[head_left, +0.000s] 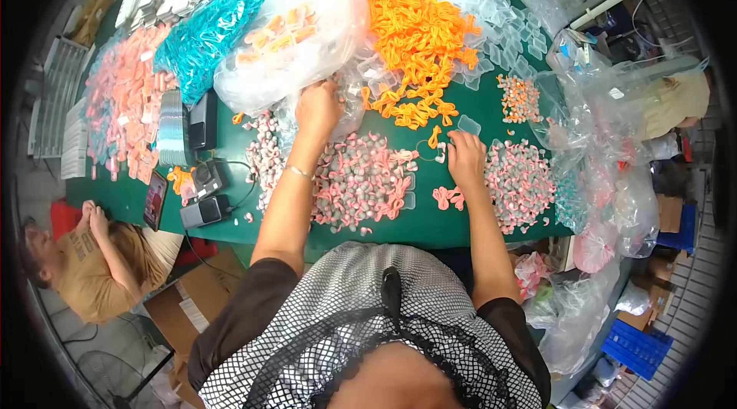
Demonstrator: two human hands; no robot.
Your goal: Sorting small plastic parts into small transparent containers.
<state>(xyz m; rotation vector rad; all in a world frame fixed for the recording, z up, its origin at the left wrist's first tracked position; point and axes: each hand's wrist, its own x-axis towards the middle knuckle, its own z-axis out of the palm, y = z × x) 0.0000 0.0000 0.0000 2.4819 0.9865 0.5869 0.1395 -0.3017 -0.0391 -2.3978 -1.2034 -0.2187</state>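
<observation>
Holds the two hands well apart over a green table (428, 217). Reaches the left hand (317, 108) to the lower edge of a clear plastic bag (338, 2), fingers bent against the plastic, with orange bundles (284, 29) visible through it, just beyond the knuckles. Cannot tell whether clamped on the bag, with the fingertips mostly out of sight.

Rests the right hand (466, 157) low over the tabletop, fingers slightly bent and pointing away from the body. Has a clear square piece (469, 125) just past those fingertips, a single orange cord bundle (434, 136) near their left side, and a small pale curved piece (441, 151) just beside them. Cannot tell whether pinched on anything.

Has a large pile of pink-and-grey pieces (353, 183) between the forearms, beside the left one, and pink cord bundles (448, 198) just left of the right wrist. Faces a heap of orange cord bundles (414, 33) beyond and between both hands. Has a second pink-and-grey pile (520, 186) right of the right forearm, with a smaller orange-and-grey pile (520, 98) farther off, and a teal bag (203, 41) left of the clear one.
</observation>
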